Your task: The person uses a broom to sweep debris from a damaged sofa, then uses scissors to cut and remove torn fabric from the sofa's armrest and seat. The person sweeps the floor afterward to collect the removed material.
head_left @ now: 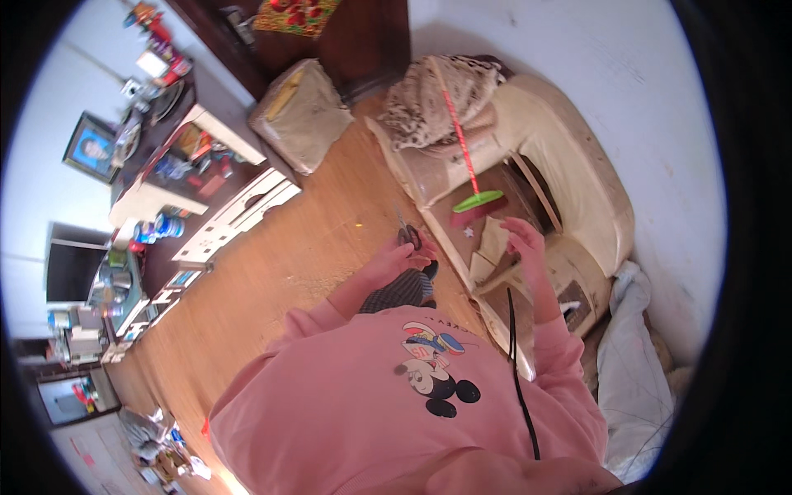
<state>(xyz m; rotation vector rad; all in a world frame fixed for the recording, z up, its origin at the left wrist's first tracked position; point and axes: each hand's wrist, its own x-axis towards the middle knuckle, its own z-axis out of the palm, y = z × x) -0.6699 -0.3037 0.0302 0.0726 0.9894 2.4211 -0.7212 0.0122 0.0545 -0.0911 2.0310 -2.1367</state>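
Scissors point(410, 238) with dark handles are in my left hand point(394, 262), their thin blades pointing away from me over the wooden floor. The fingers are closed around the handles. My right hand point(528, 241) is raised over the worn cream sofa point(582, 140), its fingers pinching the edge of a beige piece of sheet material point(492, 240). That piece hangs down toward the sofa's front edge; whether it is loose or joined to the sofa cover, I cannot tell. The two hands are apart.
A broom point(478, 200) with a green head and red handle leans on the sofa beside a patterned blanket point(445, 95). A wrapped bundle point(304, 115) stands by the dark door. White-fronted cabinets point(239, 213) line the left. Small scraps lie on the floor point(322, 239).
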